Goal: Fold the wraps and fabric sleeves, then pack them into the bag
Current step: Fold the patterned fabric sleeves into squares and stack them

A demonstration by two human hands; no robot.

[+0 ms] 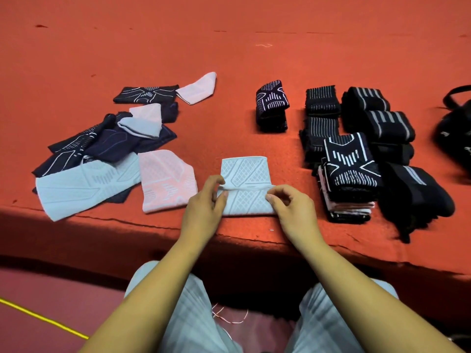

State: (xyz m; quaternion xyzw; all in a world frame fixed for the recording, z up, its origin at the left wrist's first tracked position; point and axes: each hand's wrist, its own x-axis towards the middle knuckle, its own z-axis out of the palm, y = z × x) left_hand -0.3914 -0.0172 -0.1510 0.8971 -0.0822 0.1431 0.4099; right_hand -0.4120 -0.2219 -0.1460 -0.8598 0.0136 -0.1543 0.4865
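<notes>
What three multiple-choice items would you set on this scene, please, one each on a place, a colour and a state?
1. Where is the black bag?
A. At the right edge of the red surface
B. On the person's lap
C. At the far left

2. What colour is the sleeve directly in front of the person?
A. Pink
B. Black
C. Light blue

3. What state is that sleeve in?
A. Spread flat, untouched
B. Partly folded over, its edge pinched by the left hand and the right hand
C. Rolled into a tight tube

Answers:
1 A: the bag shows only at the right border of the view.
2 C: its knit is pale blue.
3 B: both hands pinch the turned-over edge.
</notes>
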